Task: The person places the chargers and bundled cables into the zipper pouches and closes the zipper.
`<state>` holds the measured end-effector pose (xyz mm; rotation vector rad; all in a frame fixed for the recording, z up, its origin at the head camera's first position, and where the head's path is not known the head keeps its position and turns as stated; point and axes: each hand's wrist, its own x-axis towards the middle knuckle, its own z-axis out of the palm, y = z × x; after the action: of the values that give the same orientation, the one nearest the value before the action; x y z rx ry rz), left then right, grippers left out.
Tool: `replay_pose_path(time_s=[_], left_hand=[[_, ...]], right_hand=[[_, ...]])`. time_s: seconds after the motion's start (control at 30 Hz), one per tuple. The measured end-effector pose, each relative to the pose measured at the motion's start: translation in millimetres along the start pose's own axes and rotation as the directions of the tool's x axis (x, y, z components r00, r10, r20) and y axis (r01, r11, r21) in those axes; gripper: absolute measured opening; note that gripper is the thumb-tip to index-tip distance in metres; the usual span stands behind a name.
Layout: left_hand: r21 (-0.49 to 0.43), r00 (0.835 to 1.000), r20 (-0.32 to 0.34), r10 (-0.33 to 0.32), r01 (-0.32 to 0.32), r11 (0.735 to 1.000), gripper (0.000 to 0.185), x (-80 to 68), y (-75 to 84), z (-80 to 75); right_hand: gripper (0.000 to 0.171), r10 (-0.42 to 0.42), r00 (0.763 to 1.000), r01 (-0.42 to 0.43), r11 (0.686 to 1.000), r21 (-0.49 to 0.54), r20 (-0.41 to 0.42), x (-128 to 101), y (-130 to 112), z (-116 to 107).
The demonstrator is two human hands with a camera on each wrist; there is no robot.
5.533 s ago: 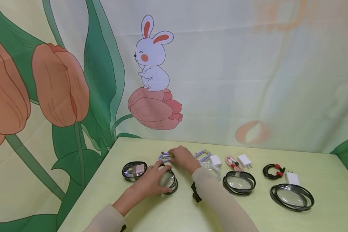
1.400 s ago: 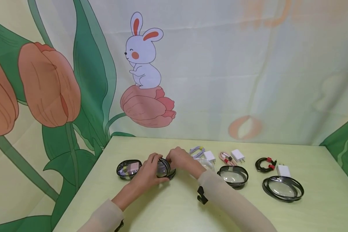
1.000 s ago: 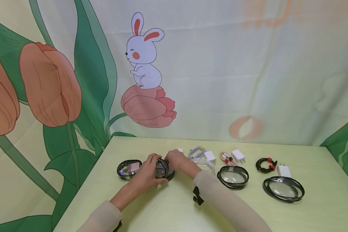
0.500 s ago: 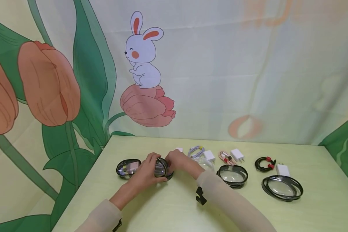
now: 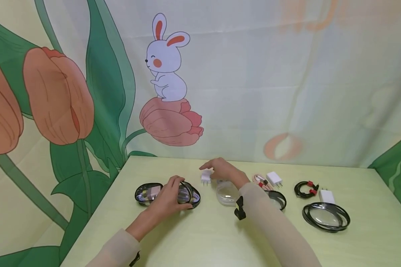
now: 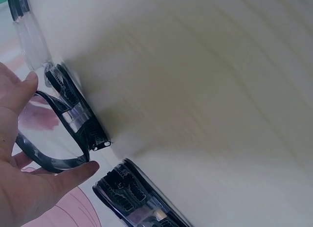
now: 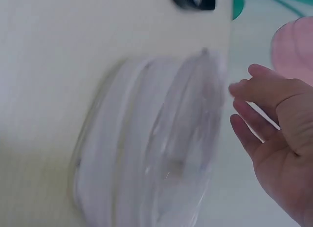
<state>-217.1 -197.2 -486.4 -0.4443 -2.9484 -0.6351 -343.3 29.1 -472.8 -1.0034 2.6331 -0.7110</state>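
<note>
My left hand [image 5: 165, 198] holds up the lid flap of a clear zip case with black trim [image 5: 195, 198]. In the left wrist view, the thumb and fingers are around the raised lid [image 6: 46, 161], above the case body. A pale coiled cable lies inside the case, partly hidden by the lid. My right hand [image 5: 224, 171], holding nothing, is over the back of the table with loosely bent fingers. Just left of it is a white charger plug [image 5: 205, 177], prongs facing forward. Below the hand stands a clear case with white trim [image 5: 226, 193], blurred in the right wrist view.
At the left sits a filled black-trimmed case [image 5: 148, 193]. Rightward are a pink cable [image 5: 262, 181], a white charger [image 5: 274, 178], a black cable [image 5: 305, 189], another charger [image 5: 326, 196] and an oval black-trimmed case [image 5: 325, 217]. My right sleeve partly covers another black-trimmed case [image 5: 278, 200].
The coiled cable from behind the case is now inside it. My right hand has left the case, moving back and right, uncovering the charger plug. The left hand keeps the lid raised.
</note>
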Motion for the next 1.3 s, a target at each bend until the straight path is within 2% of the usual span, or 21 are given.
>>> replay_pose_path(time_s=[0.13,0.23,0.37,0.67,0.83,1.0,1.2,1.3], left_hand=[[0.01,1.0,0.003,0.001,-0.001,1.0,0.091,0.5,-0.5,0.2],[0.004,1.0,0.004,0.002,-0.002,1.0,0.091,1.0,-0.2,0.4],[0.001,1.0,-0.001,0.008,-0.008,1.0,0.091,2.0,0.8,1.0],[0.005,1.0,0.01,-0.012,0.012,1.0,0.09,1.7,-0.3,2.6],[0.016,1.0,0.008,-0.004,0.004,1.0,0.091,2.0,-0.3,2.1],[0.017,1.0,0.003,0.0,0.0,1.0,0.091,2.3,0.5,2.3],[0.02,1.0,0.009,-0.004,0.003,1.0,0.091,2.5,1.1,2.7],[0.019,1.0,0.017,-0.008,0.008,1.0,0.092,2.6,1.2,3.3]], right_hand=[[0.047,-0.002,0.999,0.004,0.999,-0.054,0.048,3.2,10.4,3.2],[0.043,-0.036,0.999,0.039,0.994,-0.107,0.026,9.7,11.3,8.9],[0.044,-0.037,0.999,0.036,0.982,-0.184,-0.001,15.5,6.1,11.9],[0.055,-0.024,0.997,0.033,0.991,-0.13,0.068,20.0,8.7,15.1],[0.053,0.013,0.999,-0.009,0.995,-0.101,0.04,23.7,13.2,18.3],[0.048,-0.034,0.999,0.033,0.992,-0.118,-0.004,26.6,14.7,20.2],[0.054,-0.044,0.999,0.047,0.993,-0.112,0.023,24.5,10.9,18.8],[0.05,-0.035,0.999,0.04,0.99,-0.138,0.034,23.7,10.1,19.2]])
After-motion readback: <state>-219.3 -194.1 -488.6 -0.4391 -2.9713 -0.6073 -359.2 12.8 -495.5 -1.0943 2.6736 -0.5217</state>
